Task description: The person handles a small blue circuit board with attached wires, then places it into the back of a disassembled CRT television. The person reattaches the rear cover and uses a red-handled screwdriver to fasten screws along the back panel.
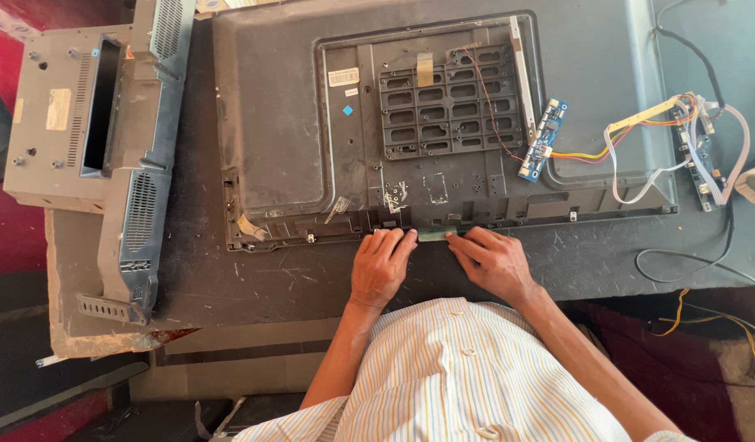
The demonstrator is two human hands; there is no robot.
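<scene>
**Two hands at the lower edge of an opened flat-screen panel**

Dusty and dark, the worktable [255, 282] is carrying a large flat-screen panel [271, 123] lying face down, its grey back showing. Both hands are working at the panel's near edge, on a narrow greenish strip [433, 234] sitting right along that rim. The left hand [382, 266] is lying palm down with fingers curled onto the edge just left of the strip — whether it is pinching anything cannot be told. The right hand [492, 262] is resting with its fingertips pressed on the strip's right end, fingers stretched flat rather than closed around it. The strip is lying between the two hands, touching the fingertips of both or nearly so.

Outward from there, a bare band of table is running between the panel's edge and the person's striped shirt [451, 376], leaving open room for the wrists. Up and to the right, a small blue circuit board [544, 139] is lying on the panel, with coloured wires [631, 135] trailing off to a second board [695, 151] near the table's right side. A black cable [689, 262] is looping over the table right of the hands. Well apart on the left, a grey plastic rear cover [91, 139] is overhanging the table's left edge.
</scene>
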